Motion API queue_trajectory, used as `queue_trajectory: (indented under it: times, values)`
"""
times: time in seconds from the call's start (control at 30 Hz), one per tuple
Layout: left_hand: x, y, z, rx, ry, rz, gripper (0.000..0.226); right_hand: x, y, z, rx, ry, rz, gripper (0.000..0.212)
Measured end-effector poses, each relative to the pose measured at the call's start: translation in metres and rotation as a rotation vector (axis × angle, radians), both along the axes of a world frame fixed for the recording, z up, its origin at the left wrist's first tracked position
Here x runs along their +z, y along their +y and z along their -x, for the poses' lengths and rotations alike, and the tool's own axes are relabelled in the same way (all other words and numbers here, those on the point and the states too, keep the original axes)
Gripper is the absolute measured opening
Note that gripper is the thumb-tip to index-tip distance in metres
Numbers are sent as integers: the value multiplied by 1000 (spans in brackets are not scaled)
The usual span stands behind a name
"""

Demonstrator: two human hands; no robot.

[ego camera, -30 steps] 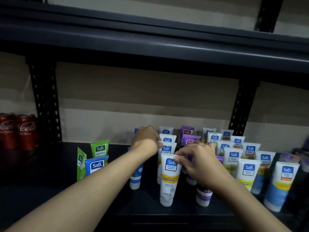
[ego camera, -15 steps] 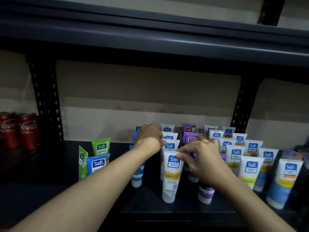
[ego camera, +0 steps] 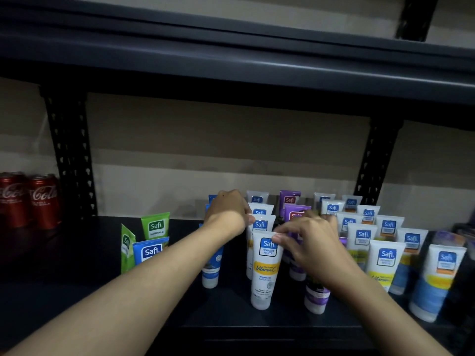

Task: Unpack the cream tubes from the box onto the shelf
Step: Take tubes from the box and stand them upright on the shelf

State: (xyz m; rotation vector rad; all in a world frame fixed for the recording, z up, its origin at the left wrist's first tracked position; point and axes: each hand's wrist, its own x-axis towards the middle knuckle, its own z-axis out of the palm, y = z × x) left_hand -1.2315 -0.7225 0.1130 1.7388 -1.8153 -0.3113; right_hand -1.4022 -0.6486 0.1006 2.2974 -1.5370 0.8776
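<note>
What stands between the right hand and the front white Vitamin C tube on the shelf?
Nothing visible. The right hand pinches the top right corner of the upright Vitamin C tube. The purple tube stands beside it, under the wrist, not between.

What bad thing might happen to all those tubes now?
The tubes all stand on their caps, packed close. The right hand pinches the top of the Vitamin C tube; a nudge might tip it into neighbours like dominoes. That wrist hangs over a purple tube near the shelf edge, so it might get knocked off. The left hand reaches among the back tubes and may bump them.
</note>
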Motion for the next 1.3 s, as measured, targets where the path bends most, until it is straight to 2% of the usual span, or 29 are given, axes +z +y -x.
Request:
queue_trajectory:
  times: [0.6, 0.73, 0.87, 1.0, 1.13, 1.2, 1.3]
  values:
    - [2, 1, -2, -26, -26, -35, 27, 2, 1, -2, 18, 4, -13, 28]
    - [14, 8, -8, 1, -8, 8, 23, 3, 1, -1, 11, -3, 62, 32]
    - [31, 18, -24, 47, -10, 41, 23, 7, 2, -8, 39, -22, 174, 27]
    - [46, 32, -53, 43, -88, 66, 16, 12, 5, -29, 100, -11, 218, 19]
    - [51, 58, -99, -2, -226, 166, 13, 18, 11, -61, 183, -18, 167, 23]
    - [53, 76, -127, -44, -308, 198, 19, 14, 12, -81, 249, 4, 88, 30]
    - [50, 97, -166, -72, -396, 98, 44, 9, 14, -110, 309, 43, -7, 39]
